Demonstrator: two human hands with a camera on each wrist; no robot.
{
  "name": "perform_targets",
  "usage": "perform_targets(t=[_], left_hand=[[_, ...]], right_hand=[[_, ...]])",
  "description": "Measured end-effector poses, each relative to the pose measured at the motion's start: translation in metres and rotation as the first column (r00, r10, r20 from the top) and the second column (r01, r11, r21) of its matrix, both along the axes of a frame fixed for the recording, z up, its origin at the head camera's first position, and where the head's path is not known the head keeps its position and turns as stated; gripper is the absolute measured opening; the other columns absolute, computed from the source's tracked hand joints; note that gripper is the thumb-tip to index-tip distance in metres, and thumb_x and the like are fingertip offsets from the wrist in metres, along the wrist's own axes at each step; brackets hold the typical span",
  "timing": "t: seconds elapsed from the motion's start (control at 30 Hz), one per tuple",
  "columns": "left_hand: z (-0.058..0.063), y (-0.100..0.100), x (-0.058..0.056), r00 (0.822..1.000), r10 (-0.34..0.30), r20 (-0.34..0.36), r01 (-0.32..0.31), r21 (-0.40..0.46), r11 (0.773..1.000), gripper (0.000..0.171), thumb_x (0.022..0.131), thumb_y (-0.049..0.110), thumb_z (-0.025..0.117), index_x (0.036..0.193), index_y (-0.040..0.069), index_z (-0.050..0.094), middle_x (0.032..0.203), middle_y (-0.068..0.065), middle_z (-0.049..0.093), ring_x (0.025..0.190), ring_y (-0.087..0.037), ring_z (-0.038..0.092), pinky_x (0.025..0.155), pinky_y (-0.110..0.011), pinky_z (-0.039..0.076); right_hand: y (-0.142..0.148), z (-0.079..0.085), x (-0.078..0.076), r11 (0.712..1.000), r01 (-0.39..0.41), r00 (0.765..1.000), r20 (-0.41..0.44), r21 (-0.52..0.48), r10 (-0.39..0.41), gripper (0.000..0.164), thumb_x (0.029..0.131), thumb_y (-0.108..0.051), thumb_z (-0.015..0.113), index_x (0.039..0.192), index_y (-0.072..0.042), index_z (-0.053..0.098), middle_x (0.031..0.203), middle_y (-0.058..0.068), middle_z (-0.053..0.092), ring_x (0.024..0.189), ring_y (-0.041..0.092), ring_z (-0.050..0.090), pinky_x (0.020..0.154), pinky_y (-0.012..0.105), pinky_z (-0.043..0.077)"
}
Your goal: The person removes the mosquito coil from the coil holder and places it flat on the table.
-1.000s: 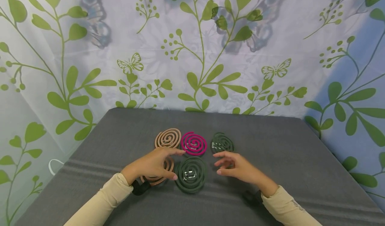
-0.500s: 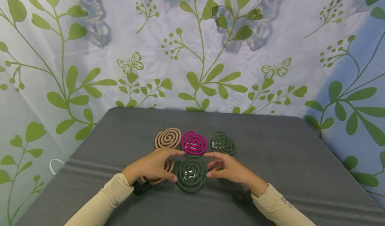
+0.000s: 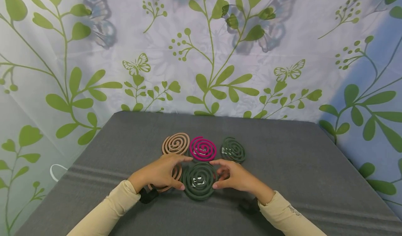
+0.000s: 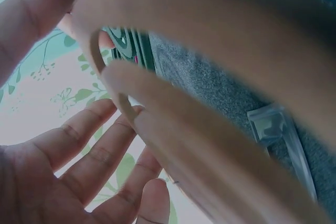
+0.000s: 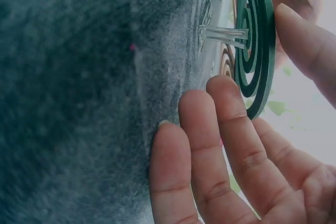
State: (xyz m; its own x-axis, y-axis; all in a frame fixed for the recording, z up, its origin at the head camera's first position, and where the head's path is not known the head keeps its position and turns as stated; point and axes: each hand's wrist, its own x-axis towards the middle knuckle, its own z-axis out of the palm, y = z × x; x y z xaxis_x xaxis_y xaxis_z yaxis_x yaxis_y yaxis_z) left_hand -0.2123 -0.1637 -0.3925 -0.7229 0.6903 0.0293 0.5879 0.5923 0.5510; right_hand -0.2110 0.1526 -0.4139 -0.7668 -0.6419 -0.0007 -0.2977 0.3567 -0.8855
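Nearest the person is a dark green mosquito coil [image 3: 201, 193], lying flat and raised above the cloth on a clear stand [image 5: 226, 36]. My left hand [image 3: 160, 173] hovers over a tan coil [image 3: 178, 172], partly hiding it; its thumb tip is right at the green coil's left edge. In the left wrist view the tan coil fills the foreground, with loosely spread fingers beyond. At the green coil's right rim is my right hand [image 3: 237, 177], thumb tip against the rim and fingers relaxed in the right wrist view. Neither hand grips anything.
Behind the green coil stand another tan coil [image 3: 176, 144], a pink coil [image 3: 203, 149] and a second dark green coil [image 3: 233, 149]. Grey cloth covers the table [image 3: 282, 145], whose far edge meets a leaf-patterned curtain [image 3: 176, 61]. A white loop [image 3: 54, 175] shows at the left edge.
My right hand has moved left from beside the green coil to its right rim. The left hand stays nearly in place, and all coils keep their positions.
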Motion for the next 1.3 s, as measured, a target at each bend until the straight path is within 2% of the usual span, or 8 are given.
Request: perform_targets(t=[0.2, 0.4, 0.63, 0.77, 1.0, 1.3], left_hand=[[-0.0006, -0.0006, -0.0007, 1.0, 0.012, -0.021, -0.012, -0.019, 1.0, 0.089, 0.082, 0.033, 0.098, 0.154, 0.0, 0.057, 0.149, -0.013, 0.063, 0.126, -0.031, 0.062, 0.113, -0.066, 0.041], [-0.0002, -0.0005, -0.0014, 0.999, 0.012, -0.045, -0.013, -0.031, 0.999, 0.088, 0.082, 0.035, 0.098, 0.152, 0.0, 0.059, 0.144, -0.012, 0.067, 0.114, -0.023, 0.067, 0.11, -0.064, 0.045], [0.0002, 0.0002, -0.0022, 0.996, 0.022, -0.084, -0.024, -0.031, 0.999, 0.082, 0.081, 0.038, 0.097, 0.146, -0.002, 0.064, 0.144, -0.012, 0.068, 0.123, -0.03, 0.067, 0.111, -0.065, 0.044], [-0.0005, -0.0005, -0.0025, 0.996, 0.039, -0.086, -0.041, -0.032, 0.999, 0.078, 0.081, 0.039, 0.098, 0.142, 0.0, 0.067, 0.14, -0.01, 0.07, 0.123, -0.03, 0.067, 0.112, -0.066, 0.043], [-0.0024, -0.001, -0.0036, 0.993, 0.042, -0.113, -0.047, -0.042, 0.998, 0.071, 0.08, 0.04, 0.099, 0.135, 0.004, 0.072, 0.131, -0.004, 0.074, 0.108, -0.019, 0.069, 0.104, -0.056, 0.049], [0.0001, -0.0012, -0.0041, 0.995, 0.016, -0.094, -0.017, -0.007, 1.0, 0.07, 0.081, 0.037, 0.099, 0.134, 0.001, 0.072, 0.13, -0.008, 0.074, 0.105, -0.018, 0.071, 0.092, -0.04, 0.057]], right_hand=[[0.0014, -0.0032, -0.0016, 0.999, -0.032, 0.999, 0.026, -0.009, 0.032, 0.072, 0.089, -0.005, 0.089, 0.15, 0.012, 0.053, 0.097, 0.007, 0.073, 0.081, 0.018, 0.073, 0.074, 0.027, 0.059], [0.0022, -0.0053, -0.003, 0.999, -0.029, 0.999, 0.029, 0.022, 0.028, 0.074, 0.088, -0.006, 0.09, 0.15, 0.011, 0.054, 0.094, 0.005, 0.072, 0.078, 0.015, 0.07, 0.071, 0.026, 0.058], [0.0014, -0.0041, -0.0025, 0.998, -0.025, 0.999, 0.031, 0.05, 0.023, 0.074, 0.087, -0.007, 0.091, 0.15, 0.009, 0.054, 0.092, 0.002, 0.069, 0.077, 0.012, 0.067, 0.069, 0.025, 0.056], [0.0009, -0.0049, -0.0026, 0.999, -0.021, 0.999, 0.03, 0.05, 0.02, 0.074, 0.087, -0.006, 0.09, 0.15, 0.009, 0.055, 0.091, 0.002, 0.069, 0.076, 0.012, 0.067, 0.069, 0.025, 0.056], [0.0005, -0.007, -0.0032, 0.999, -0.019, 1.0, 0.025, 0.051, 0.017, 0.074, 0.087, -0.006, 0.091, 0.15, 0.008, 0.055, 0.091, 0.0, 0.068, 0.076, 0.011, 0.067, 0.069, 0.025, 0.056], [0.0011, -0.0072, -0.0034, 1.0, -0.025, 0.999, 0.042, 0.019, 0.024, 0.075, 0.088, -0.003, 0.089, 0.151, 0.011, 0.053, 0.09, 0.003, 0.069, 0.071, 0.012, 0.065, 0.066, 0.025, 0.056]])
